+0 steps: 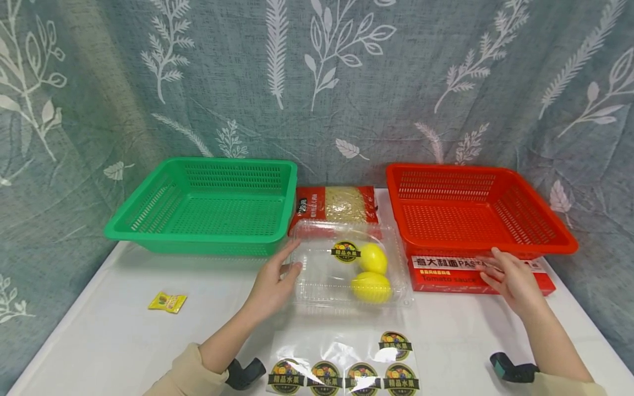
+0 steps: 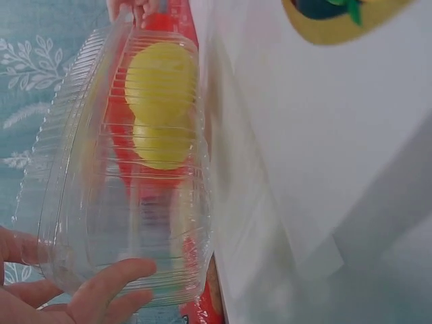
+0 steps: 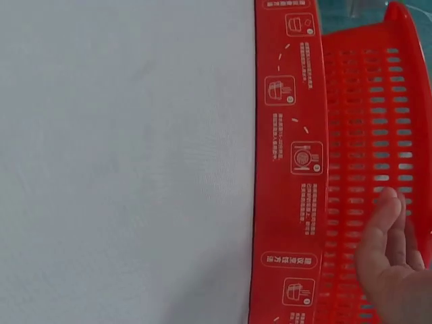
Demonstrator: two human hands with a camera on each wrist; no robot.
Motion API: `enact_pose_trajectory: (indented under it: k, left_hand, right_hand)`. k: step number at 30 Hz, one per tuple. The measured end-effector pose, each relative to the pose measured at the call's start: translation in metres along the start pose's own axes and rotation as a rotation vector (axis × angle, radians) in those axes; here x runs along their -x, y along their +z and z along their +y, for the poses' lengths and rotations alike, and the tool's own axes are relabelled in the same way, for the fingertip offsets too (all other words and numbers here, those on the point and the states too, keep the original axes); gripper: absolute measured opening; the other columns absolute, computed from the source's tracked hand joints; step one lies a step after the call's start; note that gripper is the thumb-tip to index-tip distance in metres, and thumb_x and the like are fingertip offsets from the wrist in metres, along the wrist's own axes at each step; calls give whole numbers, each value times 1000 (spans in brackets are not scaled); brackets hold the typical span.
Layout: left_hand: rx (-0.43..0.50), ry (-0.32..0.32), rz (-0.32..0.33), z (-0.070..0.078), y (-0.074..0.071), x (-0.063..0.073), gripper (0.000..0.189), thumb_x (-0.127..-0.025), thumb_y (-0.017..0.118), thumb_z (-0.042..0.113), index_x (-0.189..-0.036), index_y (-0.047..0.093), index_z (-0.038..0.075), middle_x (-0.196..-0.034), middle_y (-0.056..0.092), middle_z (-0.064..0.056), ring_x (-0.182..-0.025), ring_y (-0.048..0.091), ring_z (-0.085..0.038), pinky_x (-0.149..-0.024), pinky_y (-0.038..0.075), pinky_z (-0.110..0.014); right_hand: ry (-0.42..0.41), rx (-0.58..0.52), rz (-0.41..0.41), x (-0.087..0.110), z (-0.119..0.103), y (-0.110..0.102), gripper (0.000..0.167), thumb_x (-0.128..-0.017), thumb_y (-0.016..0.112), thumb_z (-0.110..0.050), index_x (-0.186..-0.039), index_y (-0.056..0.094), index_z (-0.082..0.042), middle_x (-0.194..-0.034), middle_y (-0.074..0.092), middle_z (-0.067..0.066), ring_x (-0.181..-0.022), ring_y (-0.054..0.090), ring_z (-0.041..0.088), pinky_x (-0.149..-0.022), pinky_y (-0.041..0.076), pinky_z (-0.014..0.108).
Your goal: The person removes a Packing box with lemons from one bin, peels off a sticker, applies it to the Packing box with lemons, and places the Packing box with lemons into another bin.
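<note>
A clear plastic clamshell box [image 1: 317, 280] with two yellow lemons [image 1: 372, 287] inside stands at the middle of the table, a round fruit label [image 1: 345, 252] on its lid. My left hand [image 1: 274, 280] is at the box's left end, thumb and fingers fairly straight and spread about its corner; firm contact is hard to judge. Over the red pasta box [image 1: 426, 284] hovers my right hand [image 1: 515, 280], fingers loosely bent with nothing in them. In the right wrist view, that hand [image 3: 391, 256] appears in front of the red basket [image 3: 344, 101].
A green basket [image 1: 218, 238] stands at the back left, the red basket [image 1: 495, 242] at the back right. Between them lies a red pasta bag [image 1: 317, 199], partly behind the clear box. A label sheet [image 1: 317, 346] lies in front; a small yellow packet [image 1: 167, 302] lies left.
</note>
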State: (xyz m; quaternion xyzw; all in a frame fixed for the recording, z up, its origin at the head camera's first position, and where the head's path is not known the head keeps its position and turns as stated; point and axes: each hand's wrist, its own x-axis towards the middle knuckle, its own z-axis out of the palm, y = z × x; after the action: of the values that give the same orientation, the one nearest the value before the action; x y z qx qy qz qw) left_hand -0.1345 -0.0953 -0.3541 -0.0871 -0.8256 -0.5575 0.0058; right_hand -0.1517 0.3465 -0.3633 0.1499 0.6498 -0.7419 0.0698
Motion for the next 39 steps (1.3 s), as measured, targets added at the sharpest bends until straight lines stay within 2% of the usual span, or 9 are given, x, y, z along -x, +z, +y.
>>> enact_pose_trajectory:
  k: [3, 6, 16, 23, 27, 31, 34, 39]
  left_hand:
    - [8, 14, 3, 1, 0, 0, 47, -92, 49, 5, -137, 38, 1, -145, 26, -20, -113, 49, -40, -89, 45, -44]
    - [19, 28, 10, 3, 0, -1, 47, -92, 50, 5, -137, 38, 0, -145, 26, -21, -117, 46, -40, -90, 45, -41]
    - [14, 39, 50, 9, 1, -1, 45, -91, 48, 3, -135, 40, 0, -144, 30, -19, -113, 50, -37, -90, 45, -39]
    - [-22, 64, 73, 15, -3, 0, 45, -91, 48, 2, -135, 40, -1, -143, 32, -16, -121, 43, -34, -93, 43, -38]
    - [-28, 62, 73, 18, -5, 1, 45, -91, 48, 3, -136, 40, 0, -144, 31, -15, -117, 47, -35, -88, 47, -37]
    - [-26, 60, 72, 20, -7, 2, 45, -91, 48, 3, -135, 40, 0, -144, 31, -16, -117, 46, -35, -88, 47, -38]
    - [-29, 62, 70, 23, -10, 4, 44, -91, 47, 3, -135, 41, 0, -143, 32, -16, -122, 42, -33, -93, 43, -37]
    - [-38, 52, 64, 28, -14, 7, 44, -91, 48, 4, -135, 42, 1, -143, 32, -14, -119, 45, -34, -91, 45, -37]
  right_hand:
    - [34, -196, -35, 6, -9, 5, 45, -87, 59, -34, -118, 35, -13, -86, 64, -6, -79, 64, 9, -70, 53, 23]
    - [54, -263, -53, 6, -11, 5, 38, -87, 59, -32, -112, 35, -15, -86, 65, -4, -79, 64, 11, -72, 53, 24]
    - [61, -278, -54, 3, -11, 4, 37, -88, 58, -30, -114, 36, -16, -86, 65, -5, -80, 63, 11, -72, 53, 23]
    - [62, -264, -55, 3, -11, 4, 37, -87, 59, -32, -113, 36, -17, -87, 65, -6, -81, 63, 10, -72, 52, 23]
    - [65, -264, -55, 3, -11, 4, 37, -87, 59, -33, -113, 37, -17, -86, 65, -6, -80, 63, 10, -71, 53, 22]
    - [61, -256, -54, 3, -10, 4, 35, -87, 58, -34, -111, 38, -18, -86, 67, -7, -81, 63, 9, -72, 52, 21]
    - [48, -259, -64, 4, -9, 4, 36, -86, 59, -34, -111, 39, -18, -87, 67, -7, -81, 64, 9, -71, 52, 21]
    - [41, -275, -81, 3, -8, 3, 32, -89, 56, -32, -111, 39, -17, -86, 68, -4, -80, 64, 10, -70, 53, 22]
